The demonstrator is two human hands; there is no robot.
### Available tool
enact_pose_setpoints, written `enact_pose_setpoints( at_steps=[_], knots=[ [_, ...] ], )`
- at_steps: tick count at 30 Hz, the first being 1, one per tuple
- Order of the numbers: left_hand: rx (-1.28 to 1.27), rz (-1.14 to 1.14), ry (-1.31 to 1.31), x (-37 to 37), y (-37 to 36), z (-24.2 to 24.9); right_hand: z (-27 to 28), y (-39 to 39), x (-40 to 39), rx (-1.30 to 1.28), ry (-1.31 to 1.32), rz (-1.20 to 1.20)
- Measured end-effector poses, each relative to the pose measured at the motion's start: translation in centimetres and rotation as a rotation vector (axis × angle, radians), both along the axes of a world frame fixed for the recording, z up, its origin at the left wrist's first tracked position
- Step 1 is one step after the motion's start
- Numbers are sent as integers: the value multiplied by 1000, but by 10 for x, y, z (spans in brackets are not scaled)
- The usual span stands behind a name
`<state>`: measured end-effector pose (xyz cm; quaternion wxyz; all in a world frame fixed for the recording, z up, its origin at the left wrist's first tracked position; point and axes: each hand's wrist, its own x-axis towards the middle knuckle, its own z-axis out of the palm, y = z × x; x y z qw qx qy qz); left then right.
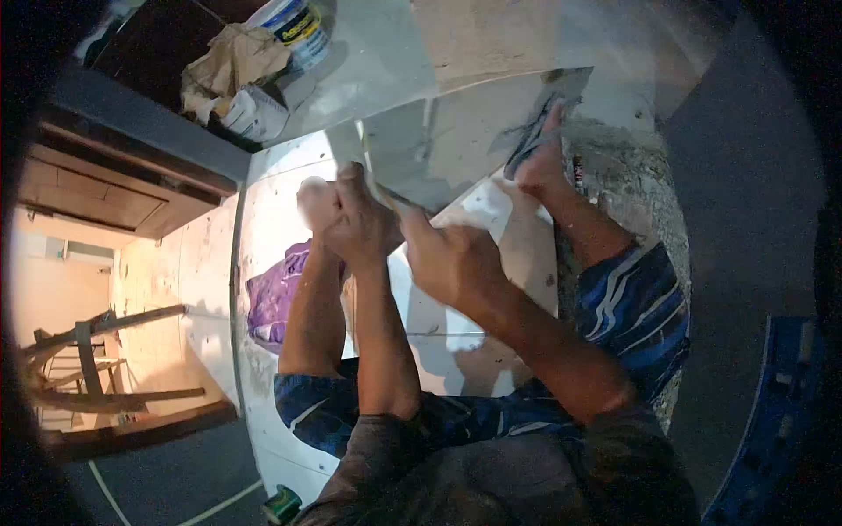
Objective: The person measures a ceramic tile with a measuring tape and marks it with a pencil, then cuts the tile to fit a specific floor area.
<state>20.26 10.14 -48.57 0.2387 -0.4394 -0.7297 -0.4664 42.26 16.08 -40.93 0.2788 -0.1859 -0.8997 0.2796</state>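
My left hand [364,219] is closed, thumb up, above the pale floor between my legs. Just right of it my right hand [460,263] is curled, its fingertips reaching toward the left hand. What they grip is hidden by the fingers, and I cannot tell its kind. A thin pale edge shows right at the fingers. Beyond them spreads a large grey flat panel [474,140] with straight edges, its near edge close to my right fingertips. My sandalled right foot [539,162] overlaps the panel's right end.
A purple cloth or bag [279,294] lies left of my leg. At the upper left stand a labelled bucket [298,35] and a crumpled brown paper bag [241,61]. A wooden frame [88,368] is at far left. A green can [281,504] sits near the bottom. Rough concrete [645,197] borders the tiles.
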Motion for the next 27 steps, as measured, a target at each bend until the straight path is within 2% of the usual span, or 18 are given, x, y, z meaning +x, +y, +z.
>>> enact_pose_setpoints(
  at_steps=[1, 3, 4, 5, 7, 8, 9, 11, 13, 15, 16, 17, 20, 24, 27],
  knots=[
    [-8, -10, -17, 11, -3, 2, 2, -7, 21, -36, -209, 3],
    [100, 61, -126, 39, 9, 35, -2, -5, 28, -46, -257, -36],
    [124, 211, -111, 50, 13, 46, -5, -2, 20, -23, -215, -56],
    [93, 216, -114, 54, 7, 46, -10, 1, 13, -12, -179, -77],
    [157, 159, -189, 51, 14, 54, -12, 8, 11, 2, -137, -93],
    [187, 183, -66, 46, 13, 49, -12, 4, 18, -39, -150, -73],
    [192, 190, -58, 39, 13, 43, -15, -1, 25, -86, -168, -49],
    [241, 57, -178, 36, 10, 36, -24, -7, 39, -154, -159, -13],
    [220, 38, -251, 33, 5, 31, -31, -9, 46, -136, 28, -8],
    [143, -24, -295, 32, -1, 28, -28, -10, 45, -159, 38, 3],
    [194, -88, -354, 38, -2, 23, -27, -9, 43, -158, 31, -5],
    [199, -81, -345, 38, -4, 21, -26, -9, 40, -155, 24, -11],
    [18, 3, 3, 41, -12, 31, -19, -11, 37, -166, 14, -48],
    [46, -37, 54, 42, -7, 32, -17, -12, 42, -174, 18, -44],
    [44, 17, 10, 49, -6, 30, -10, -15, 39, -144, -21, -17]
  ],
)
